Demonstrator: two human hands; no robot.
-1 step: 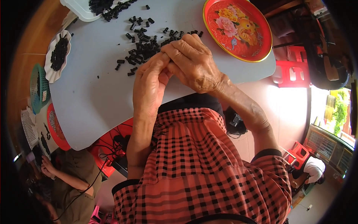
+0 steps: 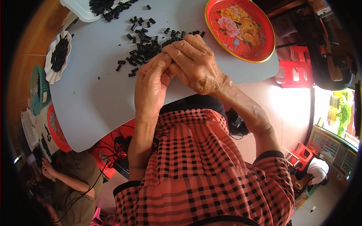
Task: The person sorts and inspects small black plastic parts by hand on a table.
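pale blue-grey tabletop (image 2: pixel 102 94) spreads beneath the hands and beyond them, with daylight bright on the floor (image 2: pixel 260 98) off to their right. from where i stand, the left hand (image 2: pixel 151 84) and the right hand (image 2: pixel 196 69) meet over the table, fingertips brought together and the fingers of both bent well inward. whatever may be pinched there is hidden behind the fingers, so i can't tell whether they have hold of anything. just beyond them lies a loose scatter of small black parts (image 2: pixel 147 48), with a few strays to the left. a round red tray (image 2: pixel 241 30) with painted flowers and a yellow edge sits to the right of the hands. well to their left is a scalloped white dish (image 2: pixel 54 76) of dark pieces; ahead and to the left, a white tray (image 2: pixel 81 13) bears more, some lying past its rim. far left, farther back than these hands, another person's hand (image 2: pixel 49 167) shows.
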